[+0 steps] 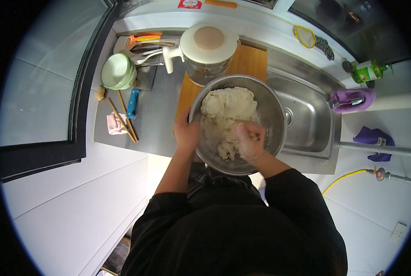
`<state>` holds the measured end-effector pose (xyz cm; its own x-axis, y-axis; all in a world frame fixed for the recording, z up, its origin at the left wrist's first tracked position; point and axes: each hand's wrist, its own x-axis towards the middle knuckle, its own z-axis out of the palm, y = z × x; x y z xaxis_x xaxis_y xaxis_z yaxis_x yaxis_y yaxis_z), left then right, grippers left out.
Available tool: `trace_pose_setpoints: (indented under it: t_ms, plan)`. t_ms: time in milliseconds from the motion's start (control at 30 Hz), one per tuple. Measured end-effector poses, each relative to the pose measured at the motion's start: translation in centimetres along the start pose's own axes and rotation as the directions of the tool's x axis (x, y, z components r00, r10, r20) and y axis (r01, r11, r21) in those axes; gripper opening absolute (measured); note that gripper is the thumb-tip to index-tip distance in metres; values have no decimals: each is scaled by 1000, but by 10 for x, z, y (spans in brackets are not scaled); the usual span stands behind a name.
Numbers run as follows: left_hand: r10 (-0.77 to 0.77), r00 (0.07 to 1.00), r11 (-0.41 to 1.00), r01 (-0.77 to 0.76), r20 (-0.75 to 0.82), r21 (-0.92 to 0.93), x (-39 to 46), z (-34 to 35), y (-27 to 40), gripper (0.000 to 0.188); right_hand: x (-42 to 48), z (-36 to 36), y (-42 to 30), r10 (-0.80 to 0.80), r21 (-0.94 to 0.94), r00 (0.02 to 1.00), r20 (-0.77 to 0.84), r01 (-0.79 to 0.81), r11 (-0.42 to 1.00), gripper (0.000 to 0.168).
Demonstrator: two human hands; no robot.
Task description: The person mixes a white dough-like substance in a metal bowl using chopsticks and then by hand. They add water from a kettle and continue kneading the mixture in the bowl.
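Observation:
A round stainless steel bowl (276,120) sits in front of me, partly over a wooden board (252,62) and the sink's left edge. Inside it, a large rough lump of pale dough (229,100) lies toward the far side, and a smaller ragged piece (227,149) rests near the front. My left hand (186,132) grips the bowl's left rim, thumb toward the inside. Over the dough, on the bowl's right side, my right hand (249,139) is blurred with its fingers curled and dough bits on them. Blur hides whether it holds any dough.
Behind the bowl stands a lidded clear pitcher (209,45). Stacked green bowls (115,71), a blue-handled knife (132,103), chopsticks (122,119) and a pink cloth (116,124) occupy the left counter. A steel sink (309,120) lies right, with a purple cloth-wrapped faucet (353,100).

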<state>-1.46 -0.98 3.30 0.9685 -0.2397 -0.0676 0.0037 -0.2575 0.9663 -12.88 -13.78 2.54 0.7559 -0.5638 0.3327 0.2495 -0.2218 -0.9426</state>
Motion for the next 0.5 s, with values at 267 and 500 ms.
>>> trace_pose_setpoints:
  t_ms: [267, 500]
  plan:
    - [-1, 1000, 1000, 1, 16, -26, 2, -1, -2, 41, -18, -58, -38, 426, 224, 889, 168, -456, 862, 28]
    - [-33, 999, 999, 33, 12, -27, 0, -2, -3, 42, 18, 4, -15, 246, 310, 967, 61, -253, 917, 18]
